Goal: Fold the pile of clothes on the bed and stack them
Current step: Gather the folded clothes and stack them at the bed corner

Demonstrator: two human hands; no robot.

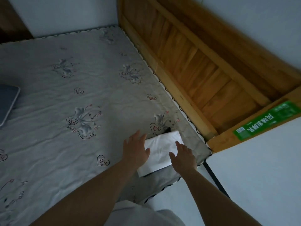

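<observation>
Folding looks close to finished, as far as I can judge: one white folded garment [160,151] lies as a neat rectangle at the near right corner of the mattress [57,128], close beside the wooden bed frame [187,66], and I see no loose pile anywhere else on the sheet. A sliver of something dark peeks out at the garment's far edge; I cannot tell whether it is another piece lying beneath it, so I cannot say how tall the stack is. What may be left is only squaring this piece up, unless more clothes lie outside my view. My left hand [136,148] is spread, fingers straight and slightly apart, lying on the garment's left edge. My right hand [183,156] is likewise spread with relaxed fingers, over the garment's right edge; whether it is pressing down or just above the cloth I cannot tell. Neither hand pinches anything. A grey cushion [7,103] sits at the left edge of the mattress, well apart.
</observation>
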